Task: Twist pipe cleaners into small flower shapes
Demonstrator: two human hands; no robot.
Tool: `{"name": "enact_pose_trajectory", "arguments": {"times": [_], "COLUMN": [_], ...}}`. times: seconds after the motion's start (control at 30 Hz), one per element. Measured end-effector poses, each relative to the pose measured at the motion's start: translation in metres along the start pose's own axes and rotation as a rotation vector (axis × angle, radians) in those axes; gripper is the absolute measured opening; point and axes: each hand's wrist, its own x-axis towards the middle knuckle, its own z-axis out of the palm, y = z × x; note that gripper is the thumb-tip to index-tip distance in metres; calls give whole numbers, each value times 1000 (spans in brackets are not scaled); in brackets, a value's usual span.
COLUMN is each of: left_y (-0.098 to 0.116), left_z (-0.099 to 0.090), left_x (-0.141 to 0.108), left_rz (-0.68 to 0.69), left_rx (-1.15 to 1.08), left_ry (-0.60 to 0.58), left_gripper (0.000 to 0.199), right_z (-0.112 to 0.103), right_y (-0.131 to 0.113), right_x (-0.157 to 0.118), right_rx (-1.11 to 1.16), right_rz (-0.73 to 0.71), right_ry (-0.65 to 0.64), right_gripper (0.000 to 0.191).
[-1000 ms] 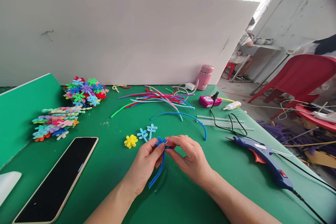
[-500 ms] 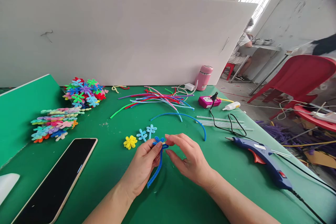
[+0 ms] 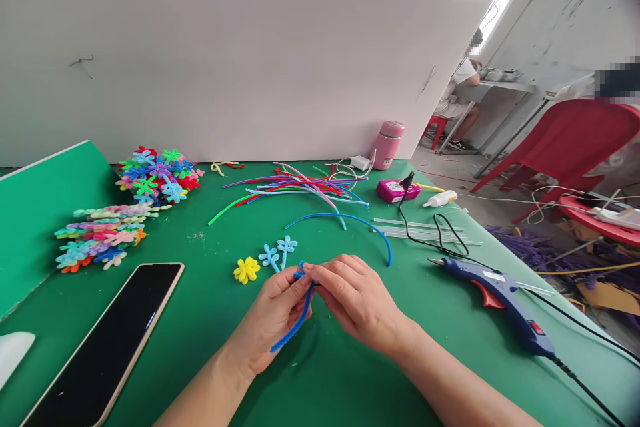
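Between my two hands is a blue pipe cleaner [image 3: 295, 328], its upper end bent into a small looped shape and its free tail hanging down across my left palm. My left hand [image 3: 270, 320] pinches it between thumb and fingers. My right hand [image 3: 357, 297] closes its thumb and fingertips on the looped end, which they largely cover. Just beyond the hands lie two light blue pipe-cleaner flowers [image 3: 278, 254] with short stems, and a yellow pipe-cleaner flower [image 3: 247, 270] is to their left.
Loose pipe cleaners [image 3: 300, 188] lie at the back, with one blue strand [image 3: 345, 216] nearer. Finished flowers [image 3: 155, 177] pile at left, beyond a phone [image 3: 100, 347]. At right are a glue gun [image 3: 500, 300], clear glue sticks [image 3: 420, 232], a pink flask [image 3: 387, 145] and cords.
My right hand's fingers, apart from the blue loops before, have closed onto them and now hide most of the shape. The blue tail has swung a little to the left.
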Motion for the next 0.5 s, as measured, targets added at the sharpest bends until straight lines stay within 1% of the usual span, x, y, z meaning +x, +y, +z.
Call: {"name": "enact_pose_trajectory", "arguments": {"times": [0.13, 0.2, 0.27, 0.33, 0.4, 0.5], "left_y": [-6, -9, -10, -9, -7, -7], "left_z": [-1, -3, -3, -3, -2, -3], "left_x": [2, 2, 1, -1, -2, -3], "left_rz": [85, 156, 237, 329, 432, 612], "left_rx": [115, 229, 392, 592, 772, 981], "left_ry": [9, 32, 60, 85, 94, 53], "left_gripper": [22, 21, 22, 24, 25, 21], "right_z": [3, 4, 4, 3, 2, -1], "right_y": [-1, -1, -3, -5, -8, -7], "right_x": [1, 1, 1, 1, 1, 2], "right_rx": [8, 59, 167, 343, 564, 934], "right_rz": [42, 74, 134, 251, 411, 656], "right_ry": [17, 38, 55, 38, 0, -47], "right_gripper": [34, 36, 39, 41, 40, 38]}}
